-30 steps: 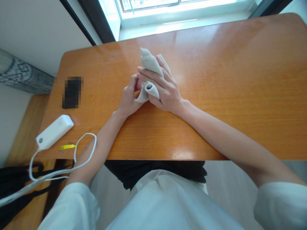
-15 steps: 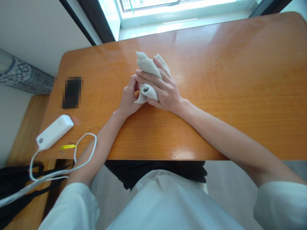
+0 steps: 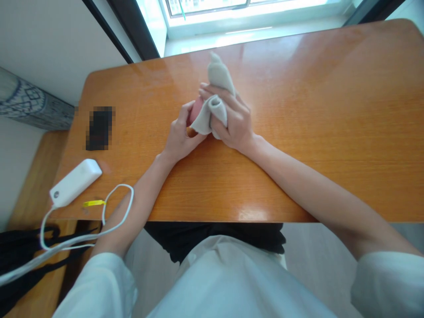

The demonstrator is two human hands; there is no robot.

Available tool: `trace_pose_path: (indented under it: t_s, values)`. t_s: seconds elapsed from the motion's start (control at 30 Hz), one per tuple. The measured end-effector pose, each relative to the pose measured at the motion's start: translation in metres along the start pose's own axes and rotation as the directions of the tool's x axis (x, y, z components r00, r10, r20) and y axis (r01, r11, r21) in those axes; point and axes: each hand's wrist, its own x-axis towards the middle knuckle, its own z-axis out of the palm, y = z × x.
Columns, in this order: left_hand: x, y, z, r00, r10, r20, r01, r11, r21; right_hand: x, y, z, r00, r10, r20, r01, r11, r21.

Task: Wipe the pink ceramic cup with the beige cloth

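Over the middle of the table, my left hand (image 3: 179, 136) is closed on a pink rounded object (image 3: 196, 109), with fingers and thumb curled round it. Most of that object is hidden by the fingers and by cloth, so its kind does not show. My right hand (image 3: 234, 117) grips a crumpled whitish cloth (image 3: 202, 120). One end of the cloth sticks up beyond the fingers, and a rolled fold lies by the thumb. The cloth's near-left part touches the right side of the pink object.
On the left of the wooden table (image 3: 318, 115) lie a blurred-out black item (image 3: 99, 129), a white power strip (image 3: 76, 183) and a yellow tag (image 3: 94, 203). A white cable (image 3: 125, 215) loops across my left forearm. A window (image 3: 212, 6) is behind the table.
My right hand has moved right with the cloth, uncovering part of the pink object. The cloth's upper end now points farther from me. My left hand has hardly moved.
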Motion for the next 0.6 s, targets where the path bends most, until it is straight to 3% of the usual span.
trace_pose_path:
  t_s: [0.1,0.17,0.23,0.3,0.37,0.43,0.53,0.6]
  values:
    - [0.002,-0.001,0.001,1.000,0.016,-0.012,-0.016,1.000,0.017,0.002,0.027,-0.003,0.954,0.265,-0.143,-0.268,0.963,-0.006]
    - [0.002,-0.003,0.002,1.000,0.011,-0.016,-0.010,0.999,0.045,0.002,0.036,-0.004,0.916,0.356,-0.184,-0.364,0.931,-0.008]
    - [0.001,-0.004,0.002,1.000,0.018,-0.024,-0.017,0.999,0.042,0.002,0.027,-0.004,0.942,0.285,-0.175,-0.291,0.957,-0.010]
    - [0.000,-0.004,0.001,0.999,0.013,-0.030,-0.012,1.000,0.029,0.002,0.006,-0.004,0.989,0.078,-0.124,-0.081,0.996,-0.021]
    - [-0.001,-0.001,0.000,0.999,-0.005,-0.043,0.007,0.999,0.036,0.003,-0.014,-0.002,0.995,-0.099,-0.026,0.098,0.995,-0.035]
    - [-0.001,0.002,0.000,0.999,-0.021,-0.034,0.023,0.998,0.051,0.004,-0.019,-0.001,0.992,-0.123,0.026,0.124,0.992,-0.037]
    - [0.002,0.005,0.000,1.000,-0.012,-0.012,0.012,0.999,0.040,0.004,0.000,-0.003,0.987,0.143,-0.072,-0.144,0.990,-0.005]
    - [0.003,0.006,0.000,1.000,-0.004,-0.014,0.004,0.999,0.036,0.006,0.014,-0.006,0.924,0.359,-0.129,-0.359,0.933,0.021]
